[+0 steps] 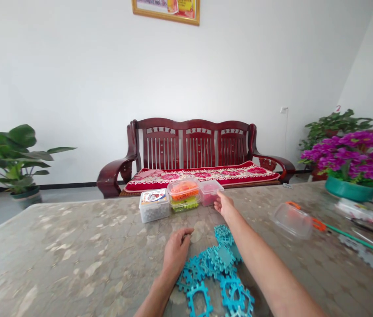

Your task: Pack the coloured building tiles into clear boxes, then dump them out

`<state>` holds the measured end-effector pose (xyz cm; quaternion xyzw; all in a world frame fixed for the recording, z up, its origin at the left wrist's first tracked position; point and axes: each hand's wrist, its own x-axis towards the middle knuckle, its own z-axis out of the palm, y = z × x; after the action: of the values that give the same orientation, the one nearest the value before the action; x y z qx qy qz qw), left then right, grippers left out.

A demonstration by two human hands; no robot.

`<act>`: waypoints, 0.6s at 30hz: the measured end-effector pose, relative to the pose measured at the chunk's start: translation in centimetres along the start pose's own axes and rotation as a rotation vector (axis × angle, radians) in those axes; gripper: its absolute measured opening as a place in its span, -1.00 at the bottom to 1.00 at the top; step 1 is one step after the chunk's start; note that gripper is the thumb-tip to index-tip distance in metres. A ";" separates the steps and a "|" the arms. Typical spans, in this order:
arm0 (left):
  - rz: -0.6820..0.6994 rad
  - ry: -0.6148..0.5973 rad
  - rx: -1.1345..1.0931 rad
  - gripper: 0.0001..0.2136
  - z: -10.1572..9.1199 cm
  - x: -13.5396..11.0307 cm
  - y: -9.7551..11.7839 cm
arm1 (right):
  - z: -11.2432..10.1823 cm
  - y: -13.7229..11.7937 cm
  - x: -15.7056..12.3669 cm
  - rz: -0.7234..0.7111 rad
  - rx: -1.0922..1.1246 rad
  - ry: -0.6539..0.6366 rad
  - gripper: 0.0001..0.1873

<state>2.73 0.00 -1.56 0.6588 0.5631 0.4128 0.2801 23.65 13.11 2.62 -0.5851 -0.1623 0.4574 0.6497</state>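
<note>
Touching pink tub [208, 196]: right hand [224, 205], whether clamped unclear; left hand [177, 245] empty, thumb and fingers apart. Probably light, smooth, slightly springy; best held by opposite sides

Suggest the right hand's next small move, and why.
I'd probably draw the right hand toward the turquoise notched pieces: the pink-filled box already stands beside the stacked orange- and green-filled boxes, while those pieces lie loose on the table.

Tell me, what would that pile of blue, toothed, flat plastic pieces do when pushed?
The blue pile would probably slide and spread, since it lies heaped unevenly. Each piece looks light, being thin, some with cut-out middles. Probably stiff too: edges look crisp.
</note>
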 end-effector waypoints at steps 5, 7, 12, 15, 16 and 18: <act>-0.008 -0.007 0.005 -0.73 0.0 0.0 0.2 | 0.9 -0.1 0.2 0.044 -0.008 0.109 -0.69; -0.001 -0.003 0.010 -0.72 0.1 -0.1 0.0 | 1.1 -0.2 0.3 0.044 -0.006 0.117 -0.68; 0.011 -0.004 0.017 -0.72 0.2 -0.1 -0.2 | 1.5 -0.2 0.4 0.041 -0.001 0.121 -0.72; 0.006 -0.003 0.016 -0.72 0.1 -0.1 -0.1 | 1.5 -0.3 0.5 0.035 0.001 0.118 -0.75; 0.007 -0.002 0.014 -0.72 0.1 -0.1 -0.1 | 1.5 -0.3 0.5 0.030 0.001 0.117 -0.76; 0.010 -0.001 0.013 -0.72 0.1 -0.1 -0.1 | 1.4 -0.3 0.6 0.016 0.002 0.118 -0.77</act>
<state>2.77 -0.07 -1.72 0.6636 0.5624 0.4100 0.2742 23.04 14.44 3.12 -0.6116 -0.1185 0.4276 0.6550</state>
